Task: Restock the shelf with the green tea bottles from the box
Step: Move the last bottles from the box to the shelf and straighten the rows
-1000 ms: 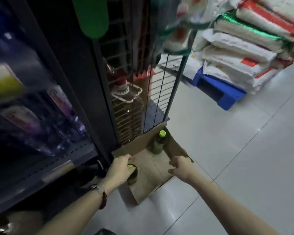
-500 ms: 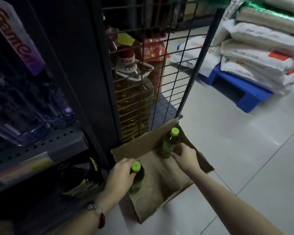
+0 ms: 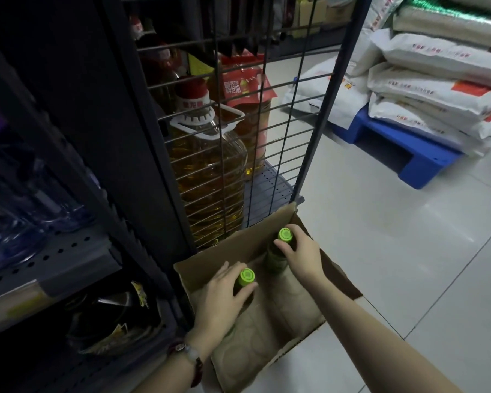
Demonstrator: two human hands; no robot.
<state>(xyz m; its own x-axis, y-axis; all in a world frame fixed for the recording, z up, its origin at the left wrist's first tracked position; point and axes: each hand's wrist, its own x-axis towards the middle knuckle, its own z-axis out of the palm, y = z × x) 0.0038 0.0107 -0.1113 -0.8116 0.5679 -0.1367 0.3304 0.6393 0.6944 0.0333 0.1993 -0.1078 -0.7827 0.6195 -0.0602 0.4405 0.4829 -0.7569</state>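
Pale floor tiles (image 3: 380,265) spread to the right, and on them, against the foot of a dark shelf unit (image 3: 77,251), stands an open cardboard box (image 3: 238,251) with its flaps turned out. Two green tea bottles stand upright inside it. The near bottle (image 3: 247,277), with a bright green cap, is at the box's left side, close to the wall facing the shelf; the left hand (image 3: 224,296) is closed around its neck just under the cap, fingers curled on the far side and thumb on the near side. The far bottle (image 3: 277,256) stands by the box's far wall, near the far right corner; the right hand (image 3: 301,255) wraps its neck and shoulder, fingertips meeting just below the green cap. Whether either bottle is lifted off the box's floor cannot be told. A beaded bracelet (image 3: 192,360) sits on the left wrist.

Behind the box's far wall rises a wire grid panel (image 3: 238,137), and behind that a large jug of cooking oil (image 3: 210,177) with a red cap. On the shelf to the left are clear plastic bottles (image 3: 34,199). At the far right, white sacks (image 3: 437,80) are stacked on a blue pallet (image 3: 403,154).
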